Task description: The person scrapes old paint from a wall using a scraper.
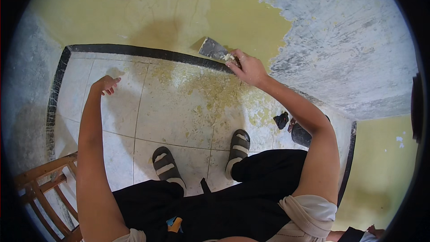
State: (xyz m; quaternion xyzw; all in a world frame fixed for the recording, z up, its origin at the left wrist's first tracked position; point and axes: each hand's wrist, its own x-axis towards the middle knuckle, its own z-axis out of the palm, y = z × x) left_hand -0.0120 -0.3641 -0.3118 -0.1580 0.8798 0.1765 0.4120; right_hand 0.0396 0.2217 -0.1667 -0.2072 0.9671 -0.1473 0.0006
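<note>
My right hand [250, 69] grips a paint scraper [212, 48] whose handle is mostly hidden in the fingers. Its broad metal blade lies close to the yellow painted wall [245, 13], just above the black skirting band [147, 52]; whether it touches the wall I cannot tell. Pale paint crumbs cling to the blade near my thumb. To the right, the yellow coat ends in a ragged edge beside a stripped, grey-white wall surface [336, 40]. My left hand [106, 84] hangs over the tiles at the left, holding nothing, its fingers loosely bent.
Paint flakes [221, 90] litter the tiled floor [171, 107] below the wall. Beyond my right forearm are a black bucket [300, 135], partly hidden, and a crumpled black item [281, 120]. A slatted wooden chair [45, 188] stands lower left. Another person's sleeve [351, 234] shows lower right.
</note>
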